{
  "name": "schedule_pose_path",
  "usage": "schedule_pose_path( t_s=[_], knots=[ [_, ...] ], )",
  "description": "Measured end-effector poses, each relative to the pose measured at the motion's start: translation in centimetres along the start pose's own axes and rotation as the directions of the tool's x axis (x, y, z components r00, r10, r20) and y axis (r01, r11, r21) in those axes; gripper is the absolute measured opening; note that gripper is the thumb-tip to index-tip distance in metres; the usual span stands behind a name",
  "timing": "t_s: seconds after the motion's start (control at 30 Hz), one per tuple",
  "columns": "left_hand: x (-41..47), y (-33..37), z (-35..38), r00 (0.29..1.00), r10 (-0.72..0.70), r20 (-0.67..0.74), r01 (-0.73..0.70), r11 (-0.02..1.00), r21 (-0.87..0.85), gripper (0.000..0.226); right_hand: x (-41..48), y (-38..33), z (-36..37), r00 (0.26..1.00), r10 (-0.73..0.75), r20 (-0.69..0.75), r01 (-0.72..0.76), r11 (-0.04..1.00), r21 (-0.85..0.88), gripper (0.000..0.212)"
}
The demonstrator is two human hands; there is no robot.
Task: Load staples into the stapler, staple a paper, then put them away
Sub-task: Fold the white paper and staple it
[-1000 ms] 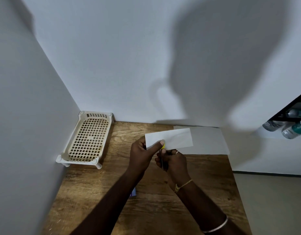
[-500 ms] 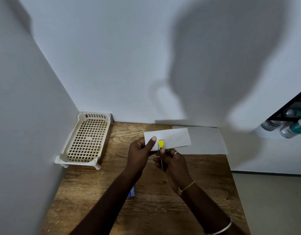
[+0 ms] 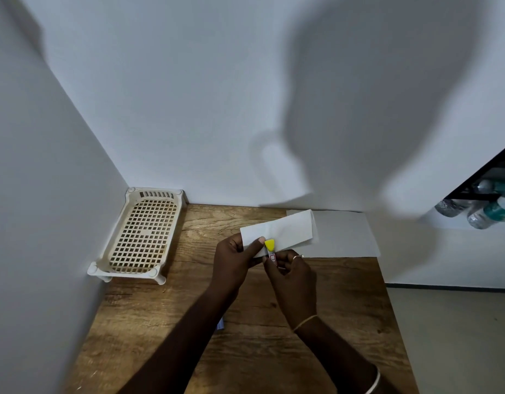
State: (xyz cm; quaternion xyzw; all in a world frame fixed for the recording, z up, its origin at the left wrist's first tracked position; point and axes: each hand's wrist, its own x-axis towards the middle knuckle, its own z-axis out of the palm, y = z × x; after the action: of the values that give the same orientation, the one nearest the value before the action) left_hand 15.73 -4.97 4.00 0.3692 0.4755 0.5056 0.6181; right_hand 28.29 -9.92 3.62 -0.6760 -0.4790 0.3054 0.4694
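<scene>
Most of the stapler (image 3: 271, 250) is hidden inside your right hand (image 3: 292, 275); only its yellow tip and a short strip of labelled body show above your curled fingers, so whether its mouth is pressed shut on the sheet cannot be told. Your right grip is closed around it. Your left hand (image 3: 234, 261) pinches the folded paper (image 3: 285, 233) at its near left end, thumb on top, just beside the yellow tip, which overlaps the sheet's lower edge. You hold the paper raised above the counter (image 3: 217, 351), tilted up to the right. A flat white sheet (image 3: 345, 237) lies on the counter behind it, against the wall. A small blue-and-white item (image 3: 220, 324) peeks out beside your left forearm, too covered to identify. A cream lattice tray (image 3: 143, 237) sits in the left corner. At the right edge, bottles (image 3: 484, 207) are cut off.
</scene>
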Motion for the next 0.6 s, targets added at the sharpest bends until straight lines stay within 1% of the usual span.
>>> schedule_pose_path(
  t_s=[0.17, 0.27, 0.47, 0.6],
  knots=[
    [-0.1, -0.3, 0.2, 0.999, 0.05, 0.018, -0.05, 0.998, 0.036, 0.027, -0.1, 0.7, 0.0, 0.998, -0.069, -0.002, 0.069, 0.99, -0.126, 0.009],
    [0.0, -0.5, 0.1, 0.997, 0.076, 0.007, -0.076, 0.992, 0.101, 0.029, -0.2, 0.9, 0.1, 0.996, -0.091, -0.006, 0.089, 0.982, -0.164, 0.01],
    [-0.1, -0.6, 0.2, 0.984, 0.176, -0.013, -0.165, 0.946, 0.281, 0.029, -0.8, 0.9, 0.4, 0.994, -0.103, -0.024, 0.099, 0.986, -0.135, 0.007],
    [-0.2, -0.8, 0.2, 0.975, 0.219, -0.035, -0.195, 0.921, 0.337, 0.024, -1.1, 0.7, 0.4, 0.991, -0.132, -0.023, 0.127, 0.982, -0.139, 0.009]
  ],
)
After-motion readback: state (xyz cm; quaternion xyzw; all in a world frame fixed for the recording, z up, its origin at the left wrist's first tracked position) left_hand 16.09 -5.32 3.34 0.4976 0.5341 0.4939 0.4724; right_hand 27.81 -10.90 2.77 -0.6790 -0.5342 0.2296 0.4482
